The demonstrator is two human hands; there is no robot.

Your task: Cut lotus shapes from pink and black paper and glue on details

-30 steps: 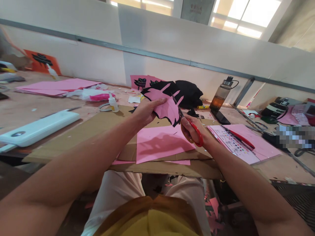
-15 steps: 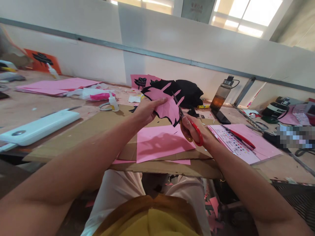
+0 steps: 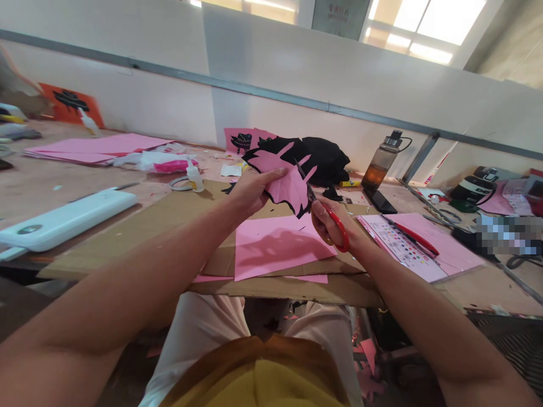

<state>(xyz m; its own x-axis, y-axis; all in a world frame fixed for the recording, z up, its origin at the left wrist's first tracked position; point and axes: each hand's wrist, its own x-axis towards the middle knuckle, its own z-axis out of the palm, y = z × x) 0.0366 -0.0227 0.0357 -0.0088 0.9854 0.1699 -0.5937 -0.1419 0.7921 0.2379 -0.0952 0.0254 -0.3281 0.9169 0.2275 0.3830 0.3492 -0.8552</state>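
My left hand (image 3: 255, 186) pinches a pink paper piece (image 3: 285, 183) with black edges, thumb on top, raised above the board. Red-handled scissors (image 3: 341, 232) are in my right hand (image 3: 328, 217), fingers wrapped round the handles. Their dark blades point up and left, at the right part of the piece, beside its pink strips. How far the blades are parted is hard to tell. Below both hands a pink sheet (image 3: 271, 249) lies on brown cardboard (image 3: 169, 232). Behind the piece sits a black bundle (image 3: 326, 158).
A white device (image 3: 72, 217), pink sheets (image 3: 97, 147) and a glue bottle (image 3: 194, 176) are on the left. Towards the right are a drink bottle (image 3: 382, 161), a phone (image 3: 380, 201), a printed chart (image 3: 403, 249) and a red pen-like tool (image 3: 418, 240).
The scissors' handles have drawn closer together in my right hand, and the blades have shifted slightly against the piece. My left hand keeps its hold almost unmoved.
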